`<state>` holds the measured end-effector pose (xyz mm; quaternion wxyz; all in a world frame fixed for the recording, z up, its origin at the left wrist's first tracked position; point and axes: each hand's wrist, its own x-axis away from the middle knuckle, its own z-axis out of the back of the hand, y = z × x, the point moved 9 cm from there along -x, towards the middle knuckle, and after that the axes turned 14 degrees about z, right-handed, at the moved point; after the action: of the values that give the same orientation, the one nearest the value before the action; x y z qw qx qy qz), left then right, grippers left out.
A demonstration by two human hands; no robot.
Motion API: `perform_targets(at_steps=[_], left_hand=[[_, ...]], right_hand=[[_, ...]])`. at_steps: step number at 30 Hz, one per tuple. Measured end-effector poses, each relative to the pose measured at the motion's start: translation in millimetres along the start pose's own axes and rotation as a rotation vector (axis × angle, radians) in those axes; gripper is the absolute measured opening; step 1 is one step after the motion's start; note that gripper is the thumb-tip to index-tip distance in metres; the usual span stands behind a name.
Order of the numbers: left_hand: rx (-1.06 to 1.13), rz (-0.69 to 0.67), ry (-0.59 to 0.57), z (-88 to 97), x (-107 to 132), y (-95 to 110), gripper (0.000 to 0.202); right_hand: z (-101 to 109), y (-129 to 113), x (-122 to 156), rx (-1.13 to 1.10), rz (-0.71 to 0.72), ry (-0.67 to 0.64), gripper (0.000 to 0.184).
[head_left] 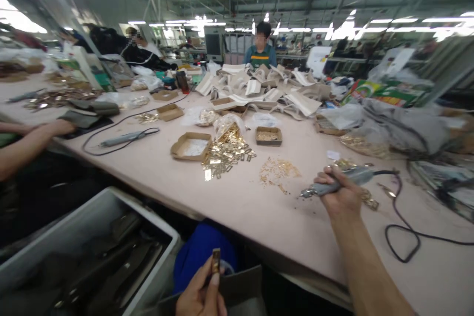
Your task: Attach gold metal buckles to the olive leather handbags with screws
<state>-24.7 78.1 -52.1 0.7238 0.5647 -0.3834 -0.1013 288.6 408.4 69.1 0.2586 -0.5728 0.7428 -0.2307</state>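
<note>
My left hand point(203, 291) is low at the front, below the table edge, with a small gold metal plate point(216, 259) pinched upright between thumb and fingers. Under and beside that hand lies a dark olive piece of material point(246, 286); whether the fingers touch it I cannot tell. Over on the right, my right hand point(342, 192) is wrapped round a grey electric screwdriver point(357, 176), its metal tip pointing left just above the tabletop. Near the tip are scattered tiny gold screws point(276, 172). Farther left spreads a pile of gold metal plates point(229, 148).
A white bin point(163, 224) with dark pieces stands at lower left. Cardboard trays point(177, 150) and a small box point(268, 142) sit on the table point(237, 197). A black cord point(411, 229) loops at right. A co-worker's arm point(33, 140) reaches in from the left; another person sits across.
</note>
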Motion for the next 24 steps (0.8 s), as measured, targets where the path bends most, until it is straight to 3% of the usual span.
perform_targets(at_steps=[3,6,9,13,17,24], left_hand=[[-0.01,0.013,-0.169,-12.4,11,16,0.053],[-0.003,0.039,-0.225,-14.3,16,26,0.035],[-0.003,0.063,-0.241,-14.3,22,24,0.023],[-0.007,0.023,-0.246,-12.8,29,24,0.018],[0.011,-0.017,-0.236,-8.5,29,31,0.015],[-0.006,-0.003,-0.23,-4.2,28,35,0.016]], right_hand=[[-27,-14,47,-0.028,0.033,-0.05,0.027],[-55,-13,103,0.043,0.042,-0.065,0.018],[-82,6,162,0.142,-0.014,-0.086,0.018],[-115,33,220,0.21,-0.02,-0.25,0.02],[-128,48,245,0.256,0.022,-0.391,0.017],[-129,59,253,0.277,0.021,-0.423,0.016]])
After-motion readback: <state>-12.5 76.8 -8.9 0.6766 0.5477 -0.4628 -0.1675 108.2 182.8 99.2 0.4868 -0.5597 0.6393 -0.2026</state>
